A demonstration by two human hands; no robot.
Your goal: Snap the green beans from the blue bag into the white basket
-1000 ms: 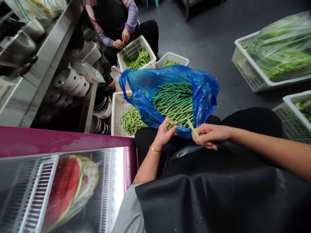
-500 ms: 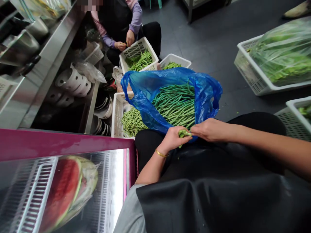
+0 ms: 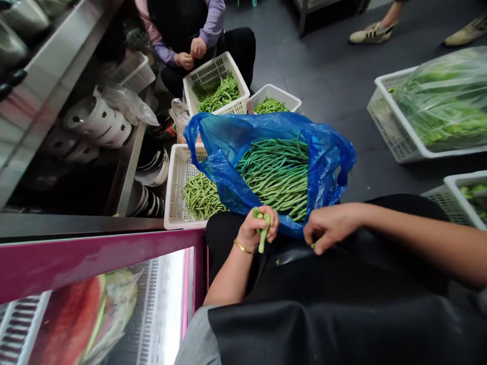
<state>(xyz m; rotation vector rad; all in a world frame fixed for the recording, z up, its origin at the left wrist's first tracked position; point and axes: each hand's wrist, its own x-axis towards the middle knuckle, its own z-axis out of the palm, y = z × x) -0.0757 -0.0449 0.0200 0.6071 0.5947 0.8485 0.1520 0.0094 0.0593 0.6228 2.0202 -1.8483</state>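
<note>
My left hand (image 3: 249,230), with a gold bangle at the wrist, is closed around several short pieces of green bean (image 3: 263,234) whose ends stick out of the fist. To its right, apart from it, my right hand (image 3: 333,225) is curled with thumb and fingers pinched on a small green bean bit (image 3: 313,245), mostly hidden. Just beyond both hands a blue plastic bag (image 3: 228,175) lies open. Long green beans (image 3: 281,177) lie in a bundle inside it. Left of the bag, short bean pieces (image 3: 201,195) fill part of a white plastic basket (image 3: 175,187).
Across from me a person's hands (image 3: 192,53) meet over another white basket (image 3: 241,104) of beans. A smaller basket (image 3: 292,101) sits beside it. Bagged leafy greens (image 3: 449,101) stand at right. A glass-topped fridge (image 3: 144,304) with watermelon borders my left; feet (image 3: 373,34) show on the floor.
My hands have moved apart: the left one left and slightly down, turned so bean ends show, the right one down and slightly right. A foot has come into view at top right.
</note>
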